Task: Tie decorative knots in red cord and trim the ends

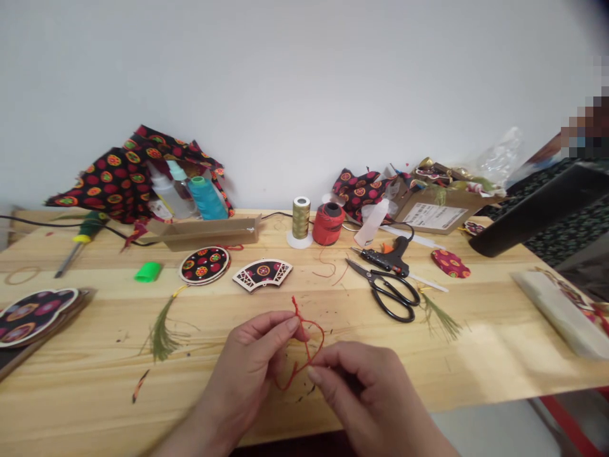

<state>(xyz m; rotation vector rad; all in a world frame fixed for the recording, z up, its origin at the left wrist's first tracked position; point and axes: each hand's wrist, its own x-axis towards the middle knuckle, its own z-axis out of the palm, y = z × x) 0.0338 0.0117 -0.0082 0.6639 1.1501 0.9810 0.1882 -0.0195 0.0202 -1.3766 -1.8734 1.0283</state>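
Note:
A thin red cord (321,335) is looped between my two hands above the front of the wooden table. My left hand (259,355) pinches it between thumb and forefinger, and a short braided-looking end sticks up past the fingertips. Lower down and to the right, my right hand (361,393) has thumb and forefinger closed on another part of the same cord. A loose tail curves below, between the hands. Straight ahead lies a fan-shaped ornament (263,274) with a white cut-out frame and dark patterned fabric.
Black-handled scissors (392,295) and a black glue gun (387,257) lie to the right, near a green tassel (440,314). Spools of red cord (328,222) and gold thread (301,218) stand at the back. Leftward are a round ornament (204,265), another tassel (165,333) and a screwdriver (80,241).

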